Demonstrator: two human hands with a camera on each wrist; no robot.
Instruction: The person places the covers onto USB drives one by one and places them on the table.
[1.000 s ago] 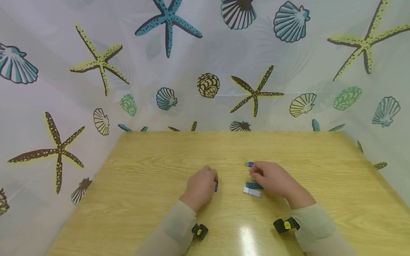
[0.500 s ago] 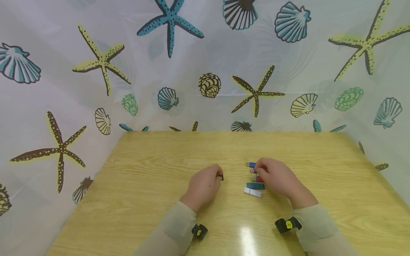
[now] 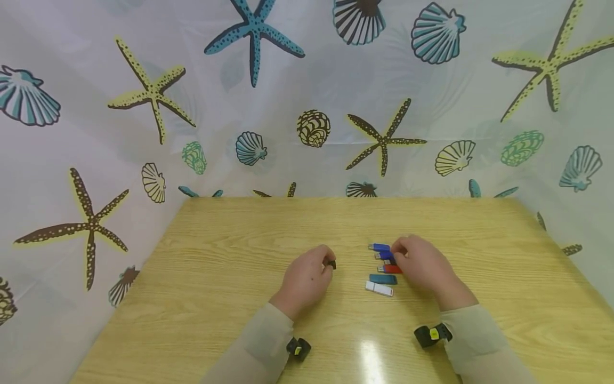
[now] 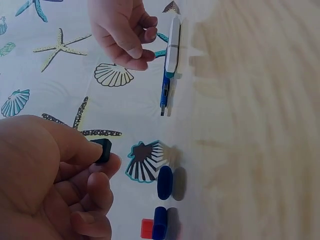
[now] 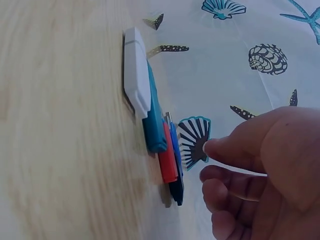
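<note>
A person's left hand (image 3: 307, 274) grasps a small black cap (image 3: 332, 264) between thumb and forefinger, to the left of a red USB stick (image 3: 390, 269) on a wood-grain desk (image 3: 240, 229). The right hand (image 3: 424, 269), to the right of the red USB stick, is released, its fingers loosely curled and the tips of thumb and forefinger slightly apart in the right wrist view. Those tips hover close to the sticks just beyond the red one; whether they brush any of them cannot be told.

The sticks form a rough column. A black USB stick (image 5: 177, 194) lies directly beyond the red USB stick, then a dark blue USB stick (image 3: 384, 256) and, farthest out, a second blue USB stick (image 3: 380, 247). A teal USB stick (image 3: 383, 279) lies on the near side of the red one, with a white USB stick (image 3: 379, 289) nearer the wearer again. Bare metal plugs on the red and blue sticks point left.

The left wrist view shows two blue caps (image 4: 165, 182) and a partly hidden red piece (image 4: 146, 228) well to the left of the red USB stick. Black wrist cameras (image 3: 298, 349) are worn at pale sleeves (image 3: 266, 333) on its near side, and a white cloth (image 3: 278, 101) printed with starfish and shells hangs well beyond it
</note>
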